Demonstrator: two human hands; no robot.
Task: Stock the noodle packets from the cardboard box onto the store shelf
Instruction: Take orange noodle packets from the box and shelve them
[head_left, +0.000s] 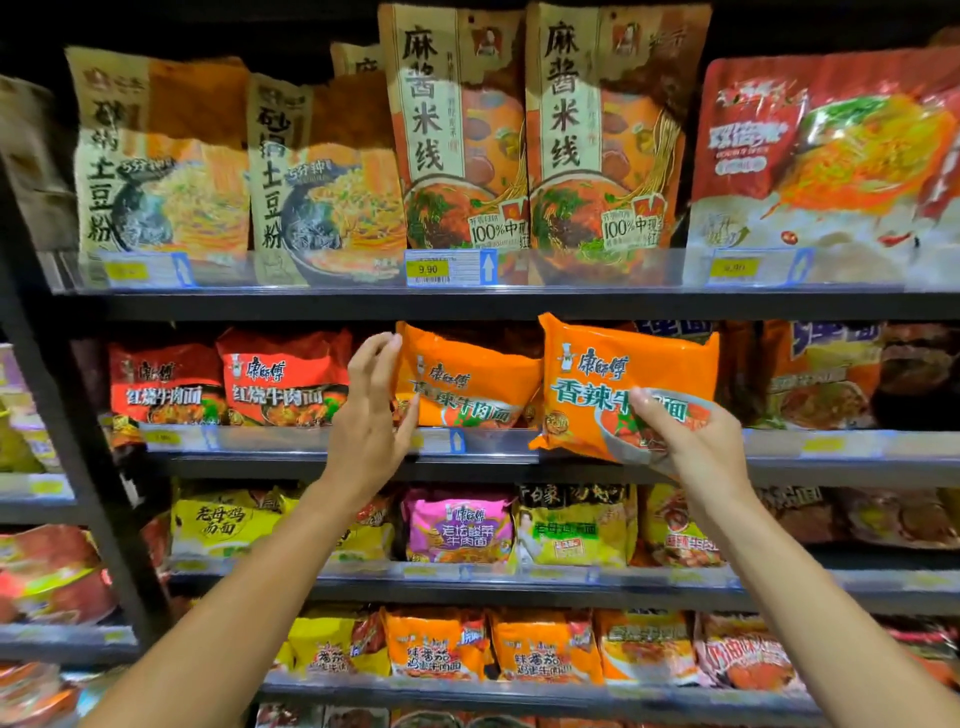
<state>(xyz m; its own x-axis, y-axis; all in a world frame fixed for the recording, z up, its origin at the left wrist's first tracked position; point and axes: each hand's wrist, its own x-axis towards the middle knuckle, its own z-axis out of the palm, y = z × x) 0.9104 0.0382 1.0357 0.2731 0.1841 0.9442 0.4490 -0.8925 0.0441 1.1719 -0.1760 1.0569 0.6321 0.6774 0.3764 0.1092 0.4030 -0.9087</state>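
Right hand (691, 436) grips tilted orange packet (623, 374) (long axis sideways); left hand (371, 415) fingers apart.

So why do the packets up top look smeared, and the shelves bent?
Head view: motion blur ghosts the tall beige packets on the top shelf; the orange packet gripped by the right hand reads sharper. The wide-angle lens curves the shelf edges and black upright. Edges fall dark.
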